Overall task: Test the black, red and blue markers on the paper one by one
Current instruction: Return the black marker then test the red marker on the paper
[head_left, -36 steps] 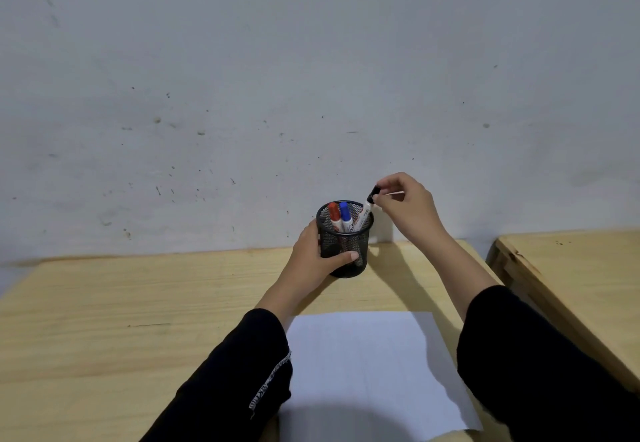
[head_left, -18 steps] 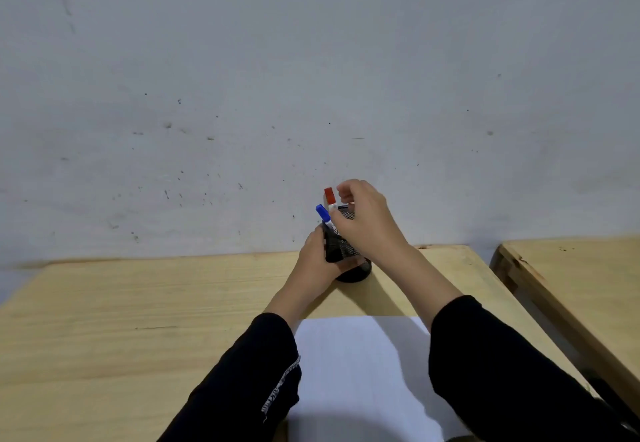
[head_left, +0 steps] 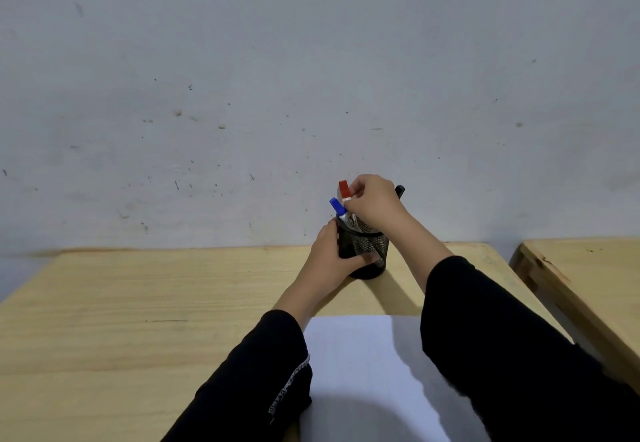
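A black mesh pen cup (head_left: 369,251) stands at the far side of the wooden desk (head_left: 138,310). My left hand (head_left: 332,258) wraps around the cup's left side. My right hand (head_left: 374,204) is above the cup, its fingers pinched on the red marker (head_left: 344,189), whose red cap sticks up above the rim. The blue marker (head_left: 337,209) leans out of the cup to the left. The black marker (head_left: 400,190) pokes out behind my right hand, mostly hidden. A white sheet of paper (head_left: 363,365) lies on the desk near me, between my sleeves.
A grey, speckled wall rises right behind the desk. A second wooden table (head_left: 588,275) stands to the right, with a narrow gap between the two. My black sleeves cover part of the paper.
My right hand let go of the black marker, moved left over the cup and took hold of the red marker, which now stands raised. My left hand stayed on the cup.
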